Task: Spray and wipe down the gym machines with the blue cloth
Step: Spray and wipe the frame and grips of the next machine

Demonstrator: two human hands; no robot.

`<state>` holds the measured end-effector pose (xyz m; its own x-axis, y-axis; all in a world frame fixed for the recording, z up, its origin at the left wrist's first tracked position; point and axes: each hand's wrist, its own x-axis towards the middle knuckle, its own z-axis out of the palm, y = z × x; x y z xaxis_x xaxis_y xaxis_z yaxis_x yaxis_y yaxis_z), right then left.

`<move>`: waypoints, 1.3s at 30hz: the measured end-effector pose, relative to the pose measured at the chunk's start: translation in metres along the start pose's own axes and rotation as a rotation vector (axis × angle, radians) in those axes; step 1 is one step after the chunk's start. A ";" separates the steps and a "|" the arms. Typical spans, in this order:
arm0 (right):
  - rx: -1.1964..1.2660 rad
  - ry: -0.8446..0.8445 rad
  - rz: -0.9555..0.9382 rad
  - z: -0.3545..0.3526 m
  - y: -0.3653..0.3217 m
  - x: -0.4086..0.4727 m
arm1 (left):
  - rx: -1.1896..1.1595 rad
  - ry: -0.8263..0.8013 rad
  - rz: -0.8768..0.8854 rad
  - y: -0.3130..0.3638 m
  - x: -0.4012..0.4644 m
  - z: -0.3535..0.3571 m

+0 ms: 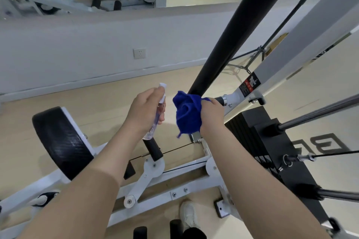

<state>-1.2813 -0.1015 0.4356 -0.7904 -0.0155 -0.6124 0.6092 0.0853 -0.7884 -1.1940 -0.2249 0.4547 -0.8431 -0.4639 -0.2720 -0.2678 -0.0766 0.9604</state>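
My right hand (212, 115) grips a bunched blue cloth (187, 114) and holds it against the lower end of a long black padded bar (229, 33) of the white gym machine (174, 176). My left hand (144, 110) grips a small clear spray bottle (158, 110) with a white cap, held upright just left of the cloth. The bottle's nozzle is by my fingertips, close to the bar's end.
A black round pad (62, 141) sits at the left on the white frame. The black weight stack (272, 153) with steel guide rods (318, 113) and a cable stands at the right. My white shoe (189, 214) is on the wooden floor. A mirror wall (77, 40) is ahead.
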 end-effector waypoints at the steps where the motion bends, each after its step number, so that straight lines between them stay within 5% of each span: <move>1: -0.019 0.032 -0.028 -0.003 -0.003 0.000 | 0.016 -0.011 0.004 0.003 -0.004 0.000; 8: -0.105 -0.083 -0.321 -0.034 -0.056 -0.046 | 0.046 -0.092 0.002 0.049 -0.026 0.023; 18: -0.238 -0.017 -0.359 -0.075 -0.111 -0.074 | -0.032 -0.158 0.132 0.166 -0.025 0.076; 32: -0.313 -0.026 -0.678 -0.074 -0.106 -0.086 | -0.023 -0.009 -0.101 0.119 -0.015 0.078; 36: -0.512 0.006 -0.951 -0.067 -0.088 -0.081 | -0.086 0.082 -0.189 0.094 -0.009 0.073; 39: -0.999 0.148 -1.509 -0.057 -0.084 -0.072 | -0.040 0.166 -0.224 0.080 -0.007 0.065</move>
<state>-1.2793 -0.0504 0.5492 -0.5993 -0.5626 0.5695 -0.7756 0.5842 -0.2390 -1.2397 -0.1707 0.5291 -0.6765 -0.5691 -0.4674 -0.4172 -0.2269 0.8801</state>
